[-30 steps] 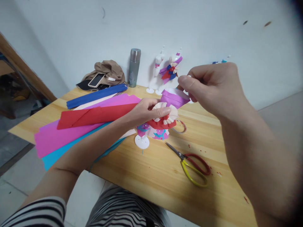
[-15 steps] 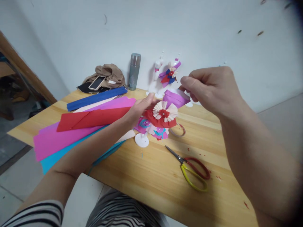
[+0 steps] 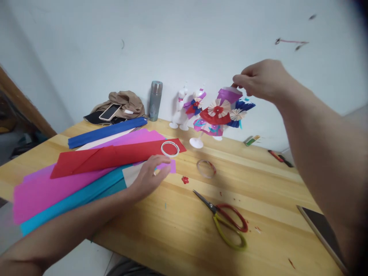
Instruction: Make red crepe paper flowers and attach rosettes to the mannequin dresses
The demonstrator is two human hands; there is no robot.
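Observation:
My right hand [image 3: 263, 80] is raised at the back of the wooden table [image 3: 178, 226], its fingers pinched on the purple top of a white paper-decorated figure [image 3: 214, 117] with red, pink and cream paper rosettes. The figure's round white base [image 3: 196, 143] is at the table surface. My left hand [image 3: 149, 174] rests on the sheets of coloured paper [image 3: 86, 172], fingers loosely curled over a small pink scrap [image 3: 169, 166]. A white tape ring [image 3: 170, 148] lies on the red sheet just beyond its fingertips.
Red and yellow scissors [image 3: 227, 224] lie near the front. A clear tape ring [image 3: 206, 168] and a small red paper flower [image 3: 185, 179] lie mid-table. Two other decorated figures [image 3: 189, 107], a grey flask [image 3: 155, 100], a phone [image 3: 109, 112] on brown cloth stand behind. A dark tablet [image 3: 324, 232] lies right.
My right hand has carried the decorated figure away from me to the back of the table. My left hand let go of it and dropped onto the coloured paper.

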